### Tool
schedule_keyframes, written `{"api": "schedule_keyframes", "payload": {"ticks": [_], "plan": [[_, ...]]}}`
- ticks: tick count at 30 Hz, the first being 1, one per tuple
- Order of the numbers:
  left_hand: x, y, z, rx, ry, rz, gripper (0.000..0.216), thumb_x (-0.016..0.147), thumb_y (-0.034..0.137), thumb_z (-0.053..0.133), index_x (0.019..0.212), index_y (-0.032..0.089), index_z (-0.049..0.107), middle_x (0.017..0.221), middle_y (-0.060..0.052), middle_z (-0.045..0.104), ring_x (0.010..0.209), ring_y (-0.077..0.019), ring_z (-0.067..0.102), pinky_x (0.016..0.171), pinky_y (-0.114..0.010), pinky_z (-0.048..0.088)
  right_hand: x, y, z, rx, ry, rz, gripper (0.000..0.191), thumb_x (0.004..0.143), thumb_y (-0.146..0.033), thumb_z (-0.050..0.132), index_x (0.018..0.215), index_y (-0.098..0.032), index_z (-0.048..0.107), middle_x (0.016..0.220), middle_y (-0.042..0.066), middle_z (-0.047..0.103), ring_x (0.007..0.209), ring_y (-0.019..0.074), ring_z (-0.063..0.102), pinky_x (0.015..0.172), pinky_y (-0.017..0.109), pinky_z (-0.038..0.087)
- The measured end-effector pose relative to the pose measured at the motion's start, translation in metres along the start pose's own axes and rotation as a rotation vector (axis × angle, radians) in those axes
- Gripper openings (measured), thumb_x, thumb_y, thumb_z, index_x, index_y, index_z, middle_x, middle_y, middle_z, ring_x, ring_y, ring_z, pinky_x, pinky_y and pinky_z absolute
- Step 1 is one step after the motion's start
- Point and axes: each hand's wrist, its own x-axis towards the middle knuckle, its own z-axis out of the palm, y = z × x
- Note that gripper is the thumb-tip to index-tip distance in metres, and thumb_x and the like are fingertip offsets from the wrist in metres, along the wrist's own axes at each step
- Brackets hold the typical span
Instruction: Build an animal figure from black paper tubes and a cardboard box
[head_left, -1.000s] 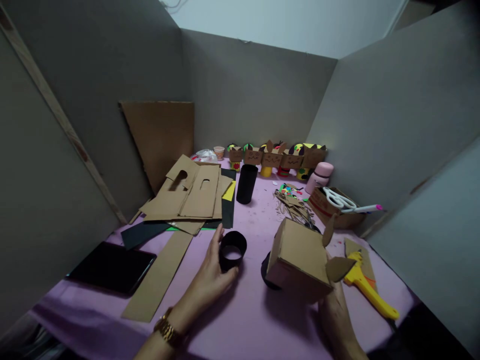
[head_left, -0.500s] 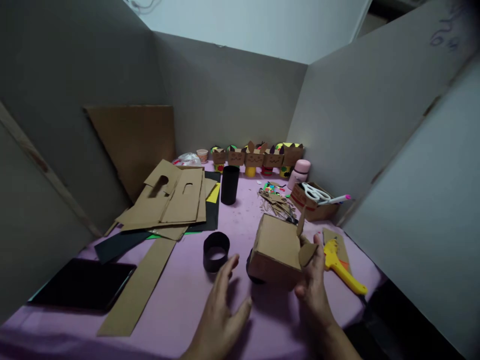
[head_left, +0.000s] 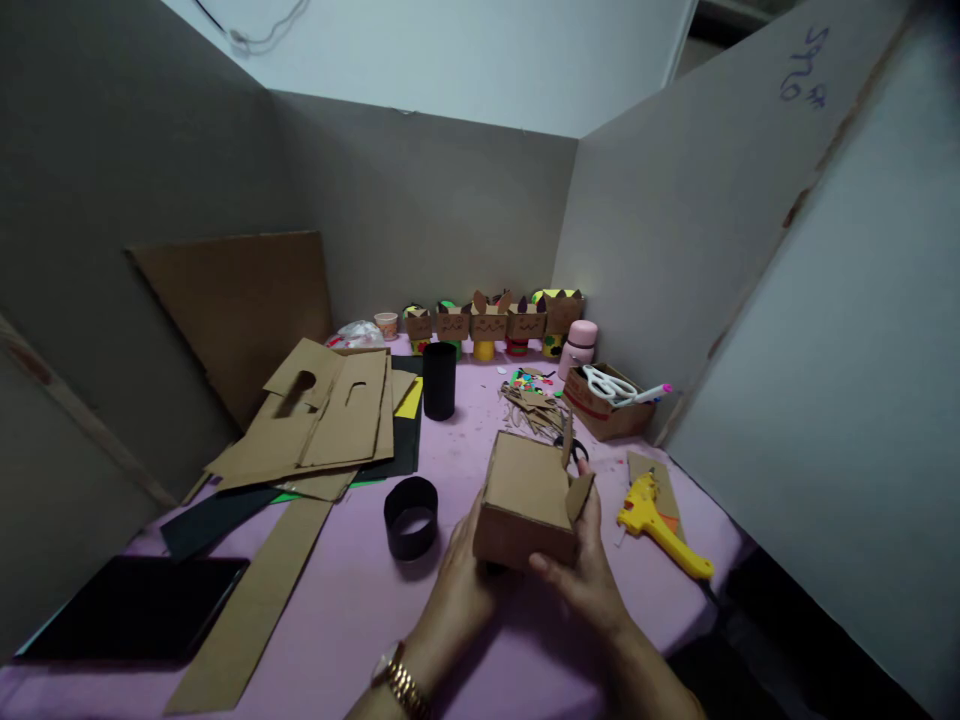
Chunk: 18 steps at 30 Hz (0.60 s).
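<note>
A small cardboard box with two ear-shaped cardboard pieces on its right side is between my hands, low over the table. My left hand holds its left side, its fingertips hidden behind and beneath the box. On the right side my right hand grips it, thumb across the near lower corner and fingers up behind the ears. A short black paper ring stands left of my left hand. To the right of my right hand lies a yellow glue gun.
Flat cardboard sheets, a cardboard strip and a black tablet lie left. A tall black tube, cardboard scraps and several eared box figures stand or lie farther back. A box with scissors is at right.
My left hand has moved from beside the box onto its left side. My right hand has shifted its hold. The whole view has turned slightly, so things appear farther left.
</note>
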Motion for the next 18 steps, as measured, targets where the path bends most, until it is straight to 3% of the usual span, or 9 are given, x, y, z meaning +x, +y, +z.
{"api": "schedule_keyframes", "payload": {"ticks": [4, 9, 14, 18], "plan": [[-0.004, 0.012, -0.004, 0.026, 0.016, 0.012, 0.074, 0.073, 0.01, 0.059, 0.14, 0.025, 0.03, 0.14, -0.008, 0.047, 0.125, -0.0252, 0.046, 0.101, -0.041, 0.04, -0.005, -0.001, 0.0, 0.134, 0.081, 0.048, 0.104, 0.06, -0.025, 0.081, 0.143, -0.029, 0.017, 0.143, 0.01, 0.041, 0.127, 0.0277, 0.043, 0.101, 0.043, 0.037], [-0.02, 0.015, -0.004, 0.191, 0.005, 0.016, 0.072, 0.076, 0.013, 0.055, 0.141, 0.02, 0.025, 0.142, -0.012, 0.042, 0.131, -0.0234, 0.038, 0.106, -0.04, 0.035, -0.022, 0.006, -0.006, 0.4, 0.357, 0.218, 0.081, 0.058, -0.034, 0.082, 0.129, -0.025, 0.045, 0.111, 0.005, 0.069, 0.104, 0.0268, 0.062, 0.094, 0.043, 0.045], [-0.039, 0.003, 0.001, 0.341, 0.017, -0.057, 0.076, 0.073, 0.016, 0.055, 0.141, 0.012, 0.021, 0.146, -0.017, 0.033, 0.136, -0.0261, 0.027, 0.111, -0.045, 0.025, -0.027, 0.0, -0.008, 0.677, 0.514, 0.424, 0.072, 0.055, -0.039, 0.083, 0.12, -0.024, 0.056, 0.081, 0.0, 0.076, 0.076, 0.0245, 0.07, 0.086, 0.047, 0.051], [-0.054, -0.004, 0.0, 0.302, 0.074, -0.182, 0.083, 0.076, 0.031, 0.057, 0.143, 0.01, 0.012, 0.152, -0.019, 0.018, 0.14, -0.028, 0.015, 0.112, -0.047, 0.02, -0.024, -0.013, -0.01, 0.853, 0.483, 0.453, 0.054, 0.059, -0.039, 0.081, 0.108, -0.023, 0.064, 0.081, 0.001, 0.077, 0.071, 0.0224, 0.07, 0.087, 0.047, 0.05]]}}
